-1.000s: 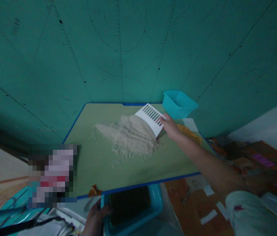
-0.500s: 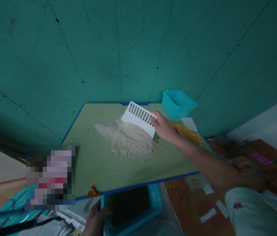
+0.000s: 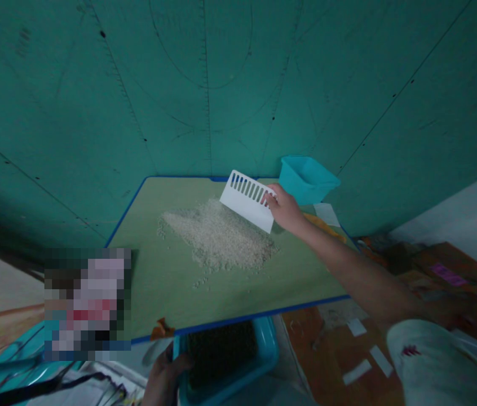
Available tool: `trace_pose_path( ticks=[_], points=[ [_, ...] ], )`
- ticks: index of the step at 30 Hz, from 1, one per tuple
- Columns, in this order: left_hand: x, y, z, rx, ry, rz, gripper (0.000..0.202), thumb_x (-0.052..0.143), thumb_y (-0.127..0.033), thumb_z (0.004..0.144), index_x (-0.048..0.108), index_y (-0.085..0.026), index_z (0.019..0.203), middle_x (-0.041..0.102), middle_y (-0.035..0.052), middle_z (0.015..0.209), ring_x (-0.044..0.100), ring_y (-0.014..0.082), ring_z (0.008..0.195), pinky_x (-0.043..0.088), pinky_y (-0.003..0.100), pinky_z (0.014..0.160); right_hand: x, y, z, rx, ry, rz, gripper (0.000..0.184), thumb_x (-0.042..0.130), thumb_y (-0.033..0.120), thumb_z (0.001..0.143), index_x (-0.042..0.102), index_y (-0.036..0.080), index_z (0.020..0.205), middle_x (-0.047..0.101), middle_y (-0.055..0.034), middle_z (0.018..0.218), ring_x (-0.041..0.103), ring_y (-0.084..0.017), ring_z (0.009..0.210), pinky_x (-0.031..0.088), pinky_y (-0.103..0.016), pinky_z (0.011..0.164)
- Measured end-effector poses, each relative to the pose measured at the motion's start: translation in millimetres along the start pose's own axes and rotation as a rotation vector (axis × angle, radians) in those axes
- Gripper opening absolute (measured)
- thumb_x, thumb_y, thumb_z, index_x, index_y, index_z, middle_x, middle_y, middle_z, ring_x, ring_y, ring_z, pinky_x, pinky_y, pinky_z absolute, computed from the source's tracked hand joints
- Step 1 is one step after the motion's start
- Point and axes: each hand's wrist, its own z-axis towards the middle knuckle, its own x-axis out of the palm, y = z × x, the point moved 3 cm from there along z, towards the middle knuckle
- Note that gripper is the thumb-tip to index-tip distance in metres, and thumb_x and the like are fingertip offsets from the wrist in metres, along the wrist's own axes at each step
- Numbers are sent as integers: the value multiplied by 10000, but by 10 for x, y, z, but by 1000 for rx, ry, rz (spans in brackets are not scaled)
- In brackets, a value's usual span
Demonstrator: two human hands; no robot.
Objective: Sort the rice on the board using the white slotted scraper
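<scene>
My right hand [image 3: 286,207] grips the right end of a white plastic plate with a row of slots [image 3: 249,206], fingers at the slots. The plate is tilted, just behind a spread heap of pale grains [image 3: 221,234] on the pale green tabletop [image 3: 158,293]. Below the table's front edge, my left hand [image 3: 168,372] is closed on the left rim of a blue plastic tub [image 3: 269,352]. Dark granular stuff [image 3: 221,349] fills much of that tub; its upper part is hidden under the tabletop.
A blue bin [image 3: 308,180] stands at the table's back right, with a white paper [image 3: 326,214] and an orange-yellow cloth-like piece [image 3: 323,224] near my forearm. A pixelated object [image 3: 90,304] covers the left corner. A green wall [image 3: 204,84] rises behind; cardboard [image 3: 331,349] lies below.
My right hand has drawn the slotted plate slightly back and to the right. Its lower edge has come away from the grains. My left hand stays on the tub's rim.
</scene>
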Motion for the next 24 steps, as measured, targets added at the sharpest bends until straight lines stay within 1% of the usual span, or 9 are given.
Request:
trace_pose_path(
  ticks=[4, 6, 10, 14, 17, 19, 21, 22, 24],
  points=[
    [90, -55, -84, -41, 55, -143, 161, 709, -145, 385, 687, -223, 524, 634, -46, 391, 601, 227, 444, 457, 317, 467, 176, -29, -47, 8, 46, 15, 135, 402, 217, 861, 516, 220, 935, 672, -70, 804, 623, -222, 708, 444, -334, 631],
    [111, -69, -105, -55, 66, -188, 164, 713, -130, 385, 689, -237, 507, 625, -63, 375, 571, 202, 408, 443, 305, 447, 238, -2, -67, 2, 63, 21, 150, 396, 212, 861, 515, 220, 950, 676, -66, 806, 628, -218, 712, 445, -324, 627],
    [77, -73, -71, -41, 37, -114, 147, 688, -126, 401, 681, -243, 490, 660, -55, 410, 579, 214, 412, 449, 317, 444, 246, 129, -113, -31, 81, 13, 185, 395, 219, 865, 518, 227, 1004, 690, -58, 836, 629, -215, 742, 438, -313, 639],
    [3, -63, -23, 13, 27, -10, 159, 667, -126, 422, 703, -215, 548, 690, -24, 447, 627, 234, 484, 480, 318, 508, 140, 304, -207, -83, 78, -44, 242, 398, 255, 876, 515, 195, 1079, 697, -103, 897, 635, -245, 767, 416, -328, 635],
    [-18, -15, -28, -31, 79, -38, 183, 687, -144, 485, 719, -207, 654, 748, 4, 584, 681, 270, 618, 514, 352, 627, 117, 404, -326, -155, 92, -146, 280, 362, 277, 901, 503, 195, 1128, 700, -108, 876, 640, -243, 733, 400, -317, 591],
    [-8, 22, -38, -82, 145, -88, 185, 694, -167, 528, 719, -211, 707, 773, 16, 670, 696, 288, 691, 520, 379, 697, 173, 432, -426, -196, 130, -221, 288, 338, 275, 912, 505, 214, 1139, 707, -97, 853, 637, -228, 684, 388, -306, 555],
    [0, 42, -40, -101, 180, -98, 198, 694, -168, 540, 720, -212, 731, 784, 20, 706, 699, 295, 741, 519, 385, 726, 269, 437, -537, -233, 173, -319, 306, 319, 260, 916, 521, 211, 1140, 713, -104, 829, 630, -230, 634, 380, -314, 528],
    [2, 44, -37, -101, 181, -91, 208, 697, -163, 533, 722, -212, 734, 786, 19, 706, 700, 297, 746, 519, 385, 726, 321, 442, -595, -267, 192, -378, 319, 310, 239, 915, 532, 198, 1141, 714, -114, 815, 628, -238, 623, 380, -324, 524],
    [5, 36, -31, -91, 169, -86, 228, 702, -155, 513, 726, -213, 732, 789, 14, 710, 700, 300, 747, 517, 385, 731, 414, 472, -714, -394, 213, -492, 346, 302, 181, 906, 550, 168, 1147, 711, -129, 794, 633, -254, 639, 397, -348, 548]
  ],
)
